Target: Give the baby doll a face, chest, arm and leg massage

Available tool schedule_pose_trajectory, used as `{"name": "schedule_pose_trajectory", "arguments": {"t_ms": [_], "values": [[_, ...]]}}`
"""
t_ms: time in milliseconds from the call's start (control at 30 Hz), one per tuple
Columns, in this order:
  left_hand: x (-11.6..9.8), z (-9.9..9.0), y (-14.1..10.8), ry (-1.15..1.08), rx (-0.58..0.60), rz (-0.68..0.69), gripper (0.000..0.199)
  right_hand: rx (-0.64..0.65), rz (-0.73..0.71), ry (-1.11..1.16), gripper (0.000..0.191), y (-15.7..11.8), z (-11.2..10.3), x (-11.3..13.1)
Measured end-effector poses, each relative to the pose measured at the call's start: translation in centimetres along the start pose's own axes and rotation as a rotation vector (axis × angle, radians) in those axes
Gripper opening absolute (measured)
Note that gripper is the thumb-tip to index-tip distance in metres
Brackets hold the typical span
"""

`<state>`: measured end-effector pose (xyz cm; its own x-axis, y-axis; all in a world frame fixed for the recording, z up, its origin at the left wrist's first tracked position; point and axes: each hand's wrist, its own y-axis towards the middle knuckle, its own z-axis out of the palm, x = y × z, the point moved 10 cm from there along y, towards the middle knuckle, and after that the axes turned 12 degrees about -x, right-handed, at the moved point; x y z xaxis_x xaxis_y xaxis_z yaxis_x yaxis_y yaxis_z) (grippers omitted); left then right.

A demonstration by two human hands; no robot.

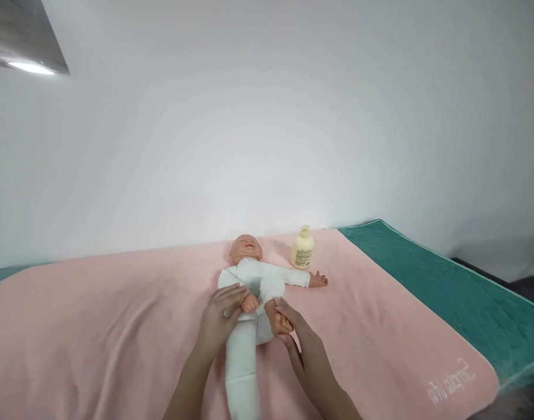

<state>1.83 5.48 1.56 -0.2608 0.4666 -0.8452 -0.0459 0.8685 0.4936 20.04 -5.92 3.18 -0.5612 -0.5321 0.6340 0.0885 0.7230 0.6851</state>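
Observation:
A baby doll (244, 344) in white cloth clothing lies on its back, head toward the wall. My left hand (221, 315) is closed around the wrist of the doll's small fist (250, 303), which rests over its belly. In my right hand (306, 344) is the doll's foot (282, 322), gripped between thumb and fingers. That leg is bent and raised, while the other stretches straight toward me. The doll's other arm (319, 279) reaches out to the right.
A cream pump bottle (302, 249) stands beyond the outstretched arm. Beneath everything lies a pink blanket (380, 344) with white lettering, over a green cover (459, 297). A white wall (267, 116) rises behind. Something dark (529, 289) is at the far right.

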Motion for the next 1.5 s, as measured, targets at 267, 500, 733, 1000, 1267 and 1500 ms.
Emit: {"name": "schedule_pose_trajectory", "arguments": {"t_ms": [267, 500, 733, 1000, 1267, 1500], "values": [[5.6, -6.9, -0.4, -0.340, -0.581, -0.403, 0.042, -0.071, 0.113, 0.054, 0.028, -0.8, -0.9, 1.7], [12.1, -8.2, -2.6, -0.694, -0.821, -0.656, 0.028, -0.086, 0.185, 0.030, 0.020, 13.9, 8.8, -2.0], [15.4, -8.1, -3.5, -0.764, -0.926, -0.765, 0.031, -0.068, 0.287, -0.012, 0.018, 19.2, 15.4, -6.8], [10.0, -8.8, -2.3, -0.540, -0.892, -0.559, 0.037, -0.115, 0.220, 0.068, 0.030, 16.8, 11.8, -3.8], [1.7, -4.5, -1.0, -0.200, -0.494, -0.289, 0.034, -0.191, 0.179, 0.106, 0.031, 1.5, -0.2, 0.7], [-1.2, 2.0, -0.9, 0.003, 0.118, 0.137, 0.025, -0.104, 0.193, 0.172, 0.036, -0.6, -1.2, -1.0]]}}
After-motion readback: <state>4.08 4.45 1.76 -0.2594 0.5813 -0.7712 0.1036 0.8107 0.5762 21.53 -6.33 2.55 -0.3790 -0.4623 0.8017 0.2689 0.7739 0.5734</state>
